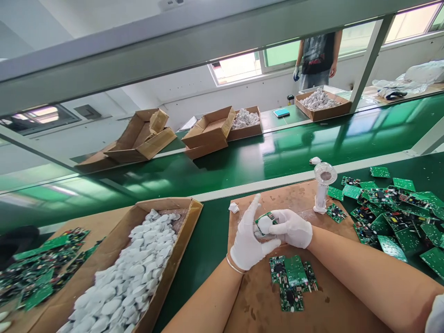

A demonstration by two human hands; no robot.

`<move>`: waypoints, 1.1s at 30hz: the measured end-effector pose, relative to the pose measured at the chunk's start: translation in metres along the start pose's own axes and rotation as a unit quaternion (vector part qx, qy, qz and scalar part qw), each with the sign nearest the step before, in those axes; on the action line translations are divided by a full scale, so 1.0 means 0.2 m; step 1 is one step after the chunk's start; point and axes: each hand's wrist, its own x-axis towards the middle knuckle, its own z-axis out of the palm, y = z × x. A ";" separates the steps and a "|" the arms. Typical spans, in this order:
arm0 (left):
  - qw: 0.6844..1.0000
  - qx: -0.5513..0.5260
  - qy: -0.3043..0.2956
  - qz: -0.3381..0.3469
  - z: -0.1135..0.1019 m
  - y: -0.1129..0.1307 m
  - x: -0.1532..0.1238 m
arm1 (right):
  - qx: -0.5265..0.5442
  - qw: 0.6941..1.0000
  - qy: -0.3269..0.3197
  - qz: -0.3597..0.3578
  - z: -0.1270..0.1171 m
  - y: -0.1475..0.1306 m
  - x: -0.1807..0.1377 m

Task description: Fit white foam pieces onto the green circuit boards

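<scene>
While left grip (245, 243), half-open, seemingly just cups circuit board (257, 223) toward far edge of cardboard (333, 259), right grip (293, 227) pinches board and white lump (265, 225); board likely light, brittle: hold rims.

The left grip (245, 240) is gloved, with one finger raised and the thumb spread wide; the gloved right grip (293, 227) is pinched, fingers directed leftward; both bare forearms (357, 263) are angled inward
</scene>
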 end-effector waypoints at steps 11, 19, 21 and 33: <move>0.984 0.086 0.017 0.155 -0.03 -0.04 0.04 | 0.031 0.999 -0.033 0.011 0.00 0.03 0.00; 0.991 0.101 0.020 0.091 -0.01 0.00 0.02 | 0.033 0.999 0.007 0.001 0.03 0.03 0.00; 0.992 0.090 0.046 0.079 0.00 0.00 0.01 | 0.045 0.999 -0.003 0.000 0.03 0.02 0.01; 0.951 0.236 0.127 0.156 0.03 -0.01 -0.01 | -0.180 0.972 0.128 -0.073 0.04 0.07 0.04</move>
